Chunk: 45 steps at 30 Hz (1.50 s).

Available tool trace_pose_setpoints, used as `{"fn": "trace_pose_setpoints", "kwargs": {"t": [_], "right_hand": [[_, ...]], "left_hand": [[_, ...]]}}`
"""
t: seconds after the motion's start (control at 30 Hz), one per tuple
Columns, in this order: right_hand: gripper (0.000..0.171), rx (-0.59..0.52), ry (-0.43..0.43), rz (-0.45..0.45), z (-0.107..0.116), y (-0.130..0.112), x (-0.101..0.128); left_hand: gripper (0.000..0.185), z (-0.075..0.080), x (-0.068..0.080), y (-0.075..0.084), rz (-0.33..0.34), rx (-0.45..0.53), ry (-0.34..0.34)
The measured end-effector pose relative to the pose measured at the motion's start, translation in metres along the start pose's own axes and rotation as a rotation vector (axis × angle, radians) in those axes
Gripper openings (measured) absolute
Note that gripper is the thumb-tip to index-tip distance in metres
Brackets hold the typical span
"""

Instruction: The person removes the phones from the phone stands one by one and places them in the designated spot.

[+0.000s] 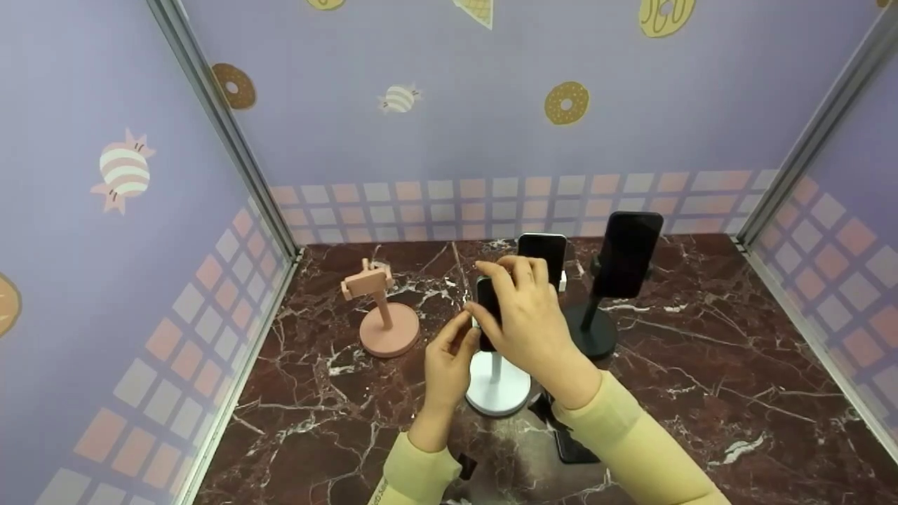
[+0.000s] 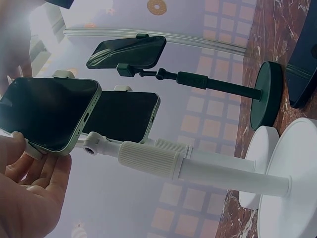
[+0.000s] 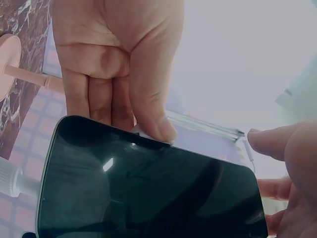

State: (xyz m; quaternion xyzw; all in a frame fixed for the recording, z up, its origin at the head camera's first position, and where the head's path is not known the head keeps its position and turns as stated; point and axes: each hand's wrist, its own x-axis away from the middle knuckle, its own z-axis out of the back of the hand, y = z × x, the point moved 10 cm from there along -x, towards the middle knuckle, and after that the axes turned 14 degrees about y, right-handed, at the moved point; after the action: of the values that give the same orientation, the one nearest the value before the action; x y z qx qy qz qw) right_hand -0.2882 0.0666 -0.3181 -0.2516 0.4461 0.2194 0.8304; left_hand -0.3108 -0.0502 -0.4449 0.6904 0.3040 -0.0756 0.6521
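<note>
A white phone stand (image 1: 498, 393) stands upright in the middle of the table, holding a black-screened phone (image 2: 47, 111) sideways-on in the left wrist view. My left hand (image 1: 449, 365) is at the phone's left edge. Its thumb and fingers pinch the stand's white clamp (image 2: 32, 151) there, the thumb pressing in front. My right hand (image 1: 533, 315) reaches over the phone's top end. In the right wrist view its thumb sticks out apart from the phone, while other fingertips are partly hidden behind the phone's end. The hand covers part of the phone in the head view.
An unloaded pink phone stand (image 1: 389, 337) is at the left. Behind my hands stands another white stand's phone (image 1: 544, 249). To the right, a black stand (image 1: 593, 337) holds a tall phone (image 1: 628, 256). A dark phone (image 1: 575, 449) lies near my right sleeve.
</note>
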Motion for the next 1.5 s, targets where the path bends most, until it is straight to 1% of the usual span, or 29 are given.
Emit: {"fn": "trace_pose_setpoints", "kwargs": {"t": [0.13,0.27,0.47,0.67,0.8,0.9,1.03,1.3,1.5], "right_hand": [[0.048,0.048,-0.012,-0.002,-0.0029,-0.0006,0.0015],[0.046,0.081,0.008,0.009,-0.0031,-0.0025,0.0017],[0.045,0.125,0.061,0.028,-0.0053,-0.0034,0.0026],[0.051,0.182,0.125,0.041,-0.0069,-0.0044,0.0036],[0.054,0.208,0.179,0.037,-0.0076,-0.0046,0.0041],[0.056,0.227,0.216,0.036,-0.0085,-0.0041,0.0047],[0.055,0.25,0.243,0.032,-0.0085,-0.0038,0.0051],[0.039,0.224,0.236,-0.021,-0.0096,0.001,0.0052],[0.037,0.226,0.238,-0.039,-0.0097,0.0013,0.0035]], "left_hand": [[0.034,-0.0006,0.0002,0.0019,-0.034,0.016,-0.002],[0.033,-0.0008,0.0005,0.0024,-0.048,0.035,-0.003],[0.033,-0.0005,-0.0005,0.0016,-0.016,0.035,-0.006],[0.031,0.0,-0.0015,0.0007,0.009,0.033,-0.008],[0.028,-0.0001,-0.0022,-0.0019,0.039,0.036,-0.003],[0.027,0.0,-0.0026,-0.0029,0.039,0.036,0.002],[0.028,-0.0009,-0.0028,-0.0023,0.018,0.046,-0.005],[0.031,-0.0042,-0.0025,-0.001,0.016,0.087,-0.051],[0.028,-0.0037,-0.0056,0.0021,-0.028,0.073,-0.055]]}}
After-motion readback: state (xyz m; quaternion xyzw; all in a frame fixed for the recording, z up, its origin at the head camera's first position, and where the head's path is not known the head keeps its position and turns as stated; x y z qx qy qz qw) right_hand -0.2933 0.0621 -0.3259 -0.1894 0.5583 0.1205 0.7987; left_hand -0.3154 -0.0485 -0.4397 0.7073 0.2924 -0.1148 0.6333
